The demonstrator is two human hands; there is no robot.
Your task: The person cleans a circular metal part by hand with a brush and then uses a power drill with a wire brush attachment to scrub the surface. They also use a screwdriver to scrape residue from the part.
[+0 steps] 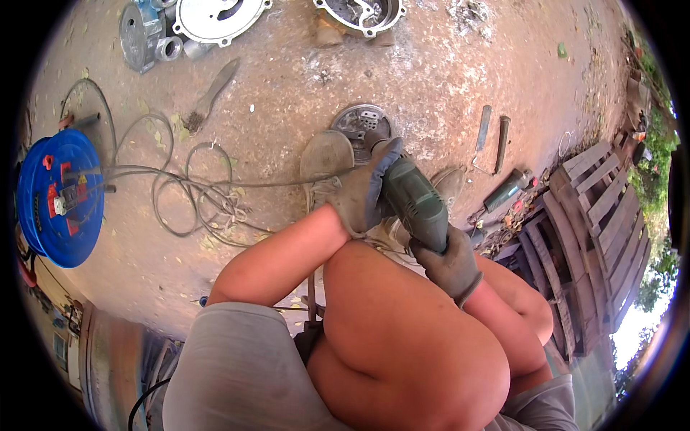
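I hold a green angle grinder [415, 201] in both gloved hands. My left hand [363, 190], in a grey glove, grips the front of the grinder near its head. My right hand [451, 262], also gloved, wraps the rear of its body. The grinder's head points down at a round grey metal disc part [357, 123] lying on the dirt ground. My shoe [325, 156] rests beside that disc, on its left. The grinder's wheel is hidden behind my left hand.
A blue cable reel [61, 195] stands at the left, its grey cable [187, 188] looping across the dirt. Grey metal housings [147, 36] and round covers [215, 18] lie at the top. Hand tools [483, 133] lie right of the disc, by wooden pallets [596, 215].
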